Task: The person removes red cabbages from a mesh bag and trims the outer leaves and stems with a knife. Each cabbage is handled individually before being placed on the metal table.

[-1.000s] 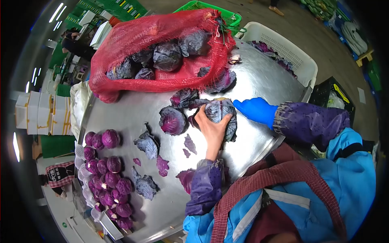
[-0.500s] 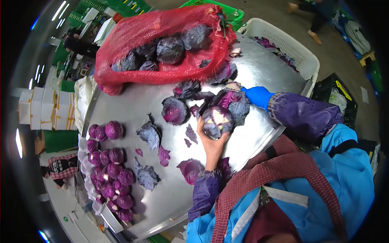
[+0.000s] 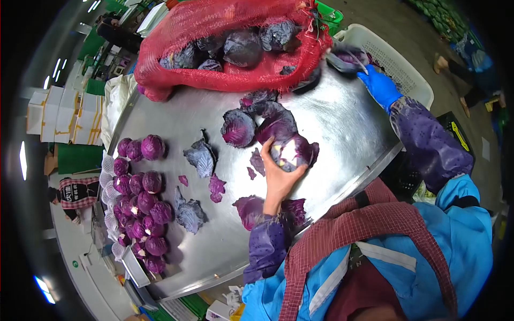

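No legible text, brand, number or sign. Yellow sticker (image 3: 455,137) on black plastic crate (image 3: 442,124), far right: print too small to read. White marking on dark red checked cloth (image 3: 73,191), left edge: blurred, unreadable.

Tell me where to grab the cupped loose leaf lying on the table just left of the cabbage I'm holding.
Probably the raised rim of the cupped leaf, nearest your left hand. It seems to lie hollow side up on the steel table, so a pinch grip from above on that edge should lift it; the cabbage head crowds its right.
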`<action>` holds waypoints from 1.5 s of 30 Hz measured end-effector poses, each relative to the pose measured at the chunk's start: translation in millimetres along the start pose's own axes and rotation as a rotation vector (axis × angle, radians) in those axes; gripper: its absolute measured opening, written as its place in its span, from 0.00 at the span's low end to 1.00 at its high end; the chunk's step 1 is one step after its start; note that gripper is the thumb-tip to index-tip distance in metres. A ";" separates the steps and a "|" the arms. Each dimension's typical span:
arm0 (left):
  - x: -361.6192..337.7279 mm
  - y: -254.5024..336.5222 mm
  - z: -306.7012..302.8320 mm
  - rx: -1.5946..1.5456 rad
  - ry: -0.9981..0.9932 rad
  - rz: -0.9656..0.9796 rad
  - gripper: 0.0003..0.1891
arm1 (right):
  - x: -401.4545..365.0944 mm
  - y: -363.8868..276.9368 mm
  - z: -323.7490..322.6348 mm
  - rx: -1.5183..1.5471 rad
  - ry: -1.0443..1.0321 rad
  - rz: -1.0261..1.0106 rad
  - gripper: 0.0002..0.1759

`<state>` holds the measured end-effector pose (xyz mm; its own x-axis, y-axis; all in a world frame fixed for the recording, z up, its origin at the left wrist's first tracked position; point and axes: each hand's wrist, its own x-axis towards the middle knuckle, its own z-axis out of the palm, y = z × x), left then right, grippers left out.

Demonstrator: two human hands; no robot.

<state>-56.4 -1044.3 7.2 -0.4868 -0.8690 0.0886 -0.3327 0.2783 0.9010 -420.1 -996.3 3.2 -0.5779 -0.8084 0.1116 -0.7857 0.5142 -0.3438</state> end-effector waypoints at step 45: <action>-7.2 -26.3 -15.2 -0.232 -0.038 -0.176 0.49 | -84.6 -123.3 46.6 0.685 -0.541 -0.261 0.12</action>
<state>-31.8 -1051.6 -10.7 -0.4693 -0.8784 -0.0899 -0.2238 0.0198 0.9744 -264.1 -1004.7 -7.4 -0.0817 -0.9882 -0.1298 -0.4746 0.1531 -0.8668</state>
